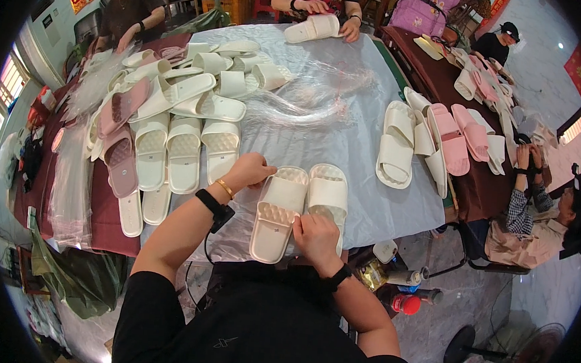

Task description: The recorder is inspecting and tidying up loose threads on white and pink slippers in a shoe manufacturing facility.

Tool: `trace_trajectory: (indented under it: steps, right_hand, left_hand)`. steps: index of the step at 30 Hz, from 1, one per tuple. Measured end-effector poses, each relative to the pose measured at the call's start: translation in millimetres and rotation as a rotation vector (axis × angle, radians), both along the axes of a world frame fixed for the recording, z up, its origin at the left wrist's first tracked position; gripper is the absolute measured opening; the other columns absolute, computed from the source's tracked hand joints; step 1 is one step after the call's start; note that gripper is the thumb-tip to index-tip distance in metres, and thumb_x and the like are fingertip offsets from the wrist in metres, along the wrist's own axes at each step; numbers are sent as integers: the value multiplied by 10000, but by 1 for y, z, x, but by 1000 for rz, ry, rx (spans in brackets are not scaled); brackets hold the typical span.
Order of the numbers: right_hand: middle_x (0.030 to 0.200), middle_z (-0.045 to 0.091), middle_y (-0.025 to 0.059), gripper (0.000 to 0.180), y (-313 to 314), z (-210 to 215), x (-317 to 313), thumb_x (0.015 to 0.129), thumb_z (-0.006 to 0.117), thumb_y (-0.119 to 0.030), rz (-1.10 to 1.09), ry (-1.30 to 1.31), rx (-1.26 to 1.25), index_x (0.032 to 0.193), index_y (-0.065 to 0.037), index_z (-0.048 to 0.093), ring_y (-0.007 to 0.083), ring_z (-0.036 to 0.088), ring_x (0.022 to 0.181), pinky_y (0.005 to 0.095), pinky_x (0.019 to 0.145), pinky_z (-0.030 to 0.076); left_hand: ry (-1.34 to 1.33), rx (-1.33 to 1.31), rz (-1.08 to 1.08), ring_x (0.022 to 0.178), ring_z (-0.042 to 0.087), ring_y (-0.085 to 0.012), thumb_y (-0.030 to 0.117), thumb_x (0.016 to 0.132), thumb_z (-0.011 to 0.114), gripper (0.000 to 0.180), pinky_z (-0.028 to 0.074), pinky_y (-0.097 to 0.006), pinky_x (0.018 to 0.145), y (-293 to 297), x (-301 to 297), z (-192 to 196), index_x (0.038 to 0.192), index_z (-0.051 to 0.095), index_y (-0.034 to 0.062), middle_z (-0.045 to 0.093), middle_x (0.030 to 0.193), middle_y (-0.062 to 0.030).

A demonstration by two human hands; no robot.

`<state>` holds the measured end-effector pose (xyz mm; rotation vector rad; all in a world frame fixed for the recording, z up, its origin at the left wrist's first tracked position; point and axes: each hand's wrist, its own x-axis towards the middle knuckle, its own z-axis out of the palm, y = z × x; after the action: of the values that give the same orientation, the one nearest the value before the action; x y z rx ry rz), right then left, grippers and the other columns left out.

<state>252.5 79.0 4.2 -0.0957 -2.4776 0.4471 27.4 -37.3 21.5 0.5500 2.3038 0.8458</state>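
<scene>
Two cream slide sandals lie side by side on the clear plastic sheet at the table's near edge: the left sandal and the right sandal. My left hand rests curled at the left sandal's toe end, touching its upper edge. My right hand pinches at the heel ends where the two sandals meet. A black band and a gold bangle sit on my left wrist, a black band on my right.
A heap of cream and pink sandals fills the table's left. More pairs lie at the right. Crumpled clear bags sit mid-table. Other people work at the far side and right. Bottles stand on the floor.
</scene>
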Motion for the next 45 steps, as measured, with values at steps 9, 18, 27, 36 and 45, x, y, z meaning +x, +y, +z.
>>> trace_trajectory:
  steps: [9,18,27,36,45]
  right_hand:
    - [628,551,73,199,4,0,-2,779,697,-163,-16,13,14,652,-83,566,255,569,595,383,565,464]
    - [824,606,96,180,9,4,2,762,718,-198,-66,-41,-27,808,-62,610,281,587,780,402,697,464]
    - [1183,569,144,610,26,2,6,774,724,-359,-76,-179,-24,1224,8,538,326,513,1076,443,885,396]
    - [1316,529,153,742,25,3,6,769,708,-438,-95,-303,13,1312,20,492,307,479,1201,430,941,377]
    - [1352,508,153,762,2,6,31,770,708,-434,93,-389,-1,1343,12,477,299,454,1249,426,952,370]
  left_hand:
    - [304,-34,-81,696,681,-282,275,724,743,271,540,-373,645,17,-1,-7,768,732,8,693,732,-161]
    - [501,135,-94,718,666,-335,200,787,674,188,530,-396,671,20,10,-3,847,722,29,687,769,-169]
    - [475,405,-320,774,642,-353,136,850,615,159,504,-410,699,47,30,14,925,664,4,670,840,-180]
    - [473,396,-539,948,601,-346,107,841,626,113,480,-419,828,65,43,-5,907,615,16,650,979,-139]
    - [516,507,-514,962,589,-321,90,838,616,76,479,-406,822,60,45,1,885,613,30,637,1005,-107]
